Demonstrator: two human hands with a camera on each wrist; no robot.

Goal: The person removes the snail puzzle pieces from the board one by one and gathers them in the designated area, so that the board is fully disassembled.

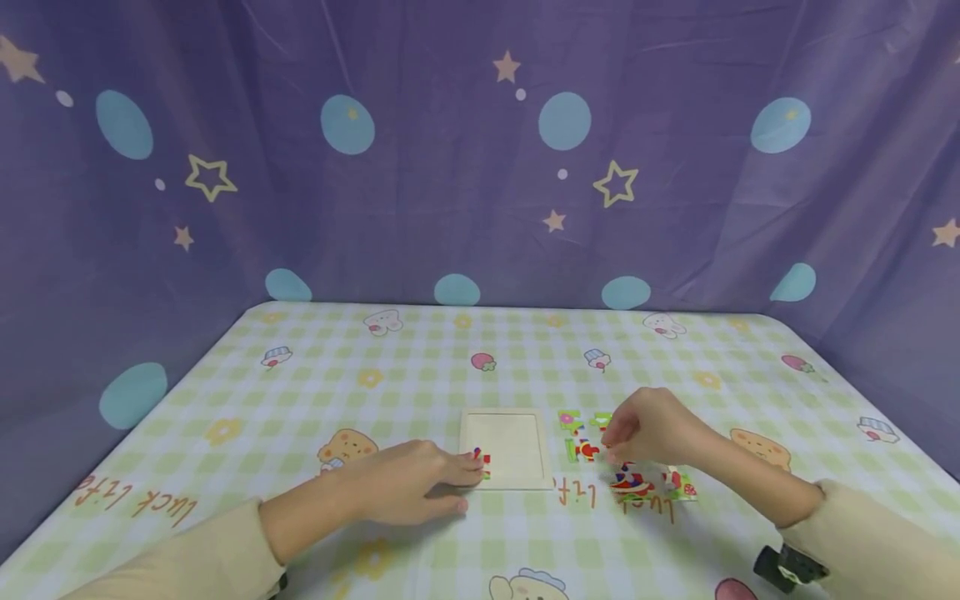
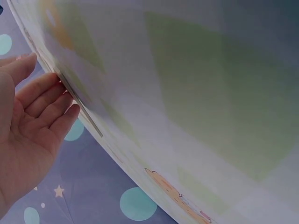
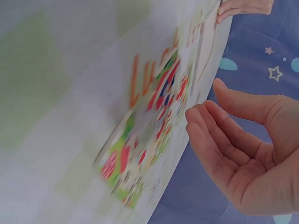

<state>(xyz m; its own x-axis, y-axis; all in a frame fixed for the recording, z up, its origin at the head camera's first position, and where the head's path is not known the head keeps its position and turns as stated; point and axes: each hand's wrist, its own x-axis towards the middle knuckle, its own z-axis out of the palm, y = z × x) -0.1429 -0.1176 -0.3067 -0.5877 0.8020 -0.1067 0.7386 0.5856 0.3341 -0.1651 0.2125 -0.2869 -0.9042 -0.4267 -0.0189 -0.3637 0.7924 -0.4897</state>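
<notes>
A pale square puzzle tray (image 1: pixel 517 450) lies on the table in the head view. One colourful jigsaw piece (image 1: pixel 486 467) sits in its lower left corner, partly covered by fingertips. My left hand (image 1: pixel 412 483) reaches in from the left, its extended fingers touching that piece and the tray's edge. The left wrist view shows the fingers fairly straight along the thin tray edge (image 2: pixel 86 114). To the right, several loose jigsaw pieces (image 1: pixel 632 482) are spread out, some hidden under my right hand (image 1: pixel 660 429). In the right wrist view its fingers bend gently above the pieces, holding nothing visible.
A checked tablecloth (image 1: pixel 420 383) with printed cartoons and lettering covers the table. Behind it hangs a purple curtain (image 1: pixel 465 167) with stars and blue ovals. A dark wrist device (image 1: pixel 791 568) is at my right sleeve.
</notes>
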